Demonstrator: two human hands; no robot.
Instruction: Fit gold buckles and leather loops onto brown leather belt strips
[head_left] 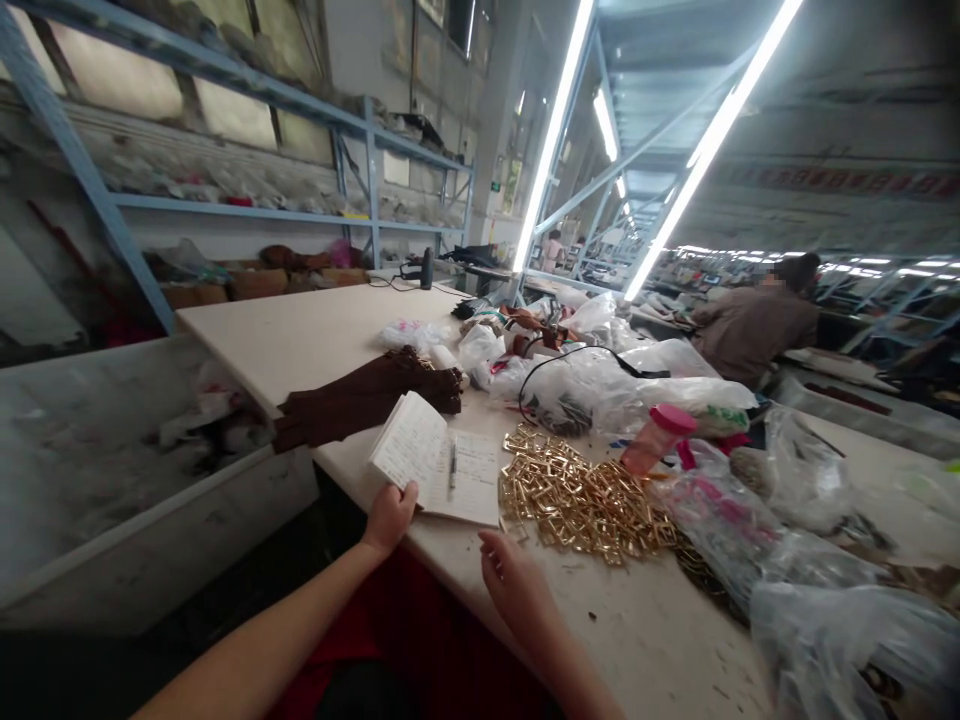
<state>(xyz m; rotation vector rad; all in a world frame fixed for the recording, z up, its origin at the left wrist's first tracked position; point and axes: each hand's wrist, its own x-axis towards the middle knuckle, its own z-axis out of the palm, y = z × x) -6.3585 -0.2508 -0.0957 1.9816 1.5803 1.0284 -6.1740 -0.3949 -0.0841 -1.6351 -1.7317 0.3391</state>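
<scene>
An open notebook (472, 470) with handwritten pages lies at the table's near edge, its left pages lifted. My left hand (390, 518) grips the lower left corner of those pages, thumb on top. A pen (453, 466) rests on the right page. My right hand (514, 578) is just below the notebook's lower right corner, fingers loosely curled and somewhat blurred; whether anything is in them does not show. Right of the notebook spreads a pile of gold metal buckles (585, 500). Dark brown strips (360, 395) lie behind and left of the notebook.
Plastic bags (600, 385) and a pink-lidded jar (660, 438) stand behind the buckles, with more bags (847, 630) at the right. A white bin (150, 540) is at the left, beside the table (277, 330). A person (757, 315) is at the back right.
</scene>
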